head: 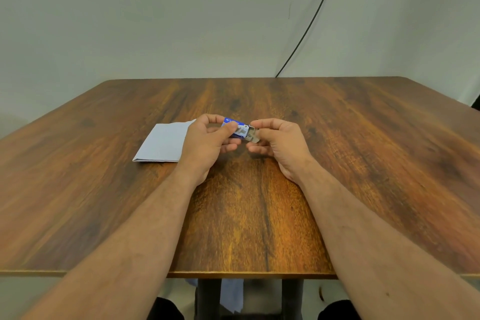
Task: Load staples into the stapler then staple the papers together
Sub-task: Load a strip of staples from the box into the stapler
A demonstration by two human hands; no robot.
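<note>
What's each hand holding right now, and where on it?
Left hand grips the blue stapler around its body. Right hand pinches the metal part at the stapler's end.

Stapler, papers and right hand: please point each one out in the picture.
stapler (pixel 235 128), head view, on its blue body
papers (pixel 162 144), head view, on the top sheet's middle
right hand (pixel 279 141), head view, on the back of the hand
</note>
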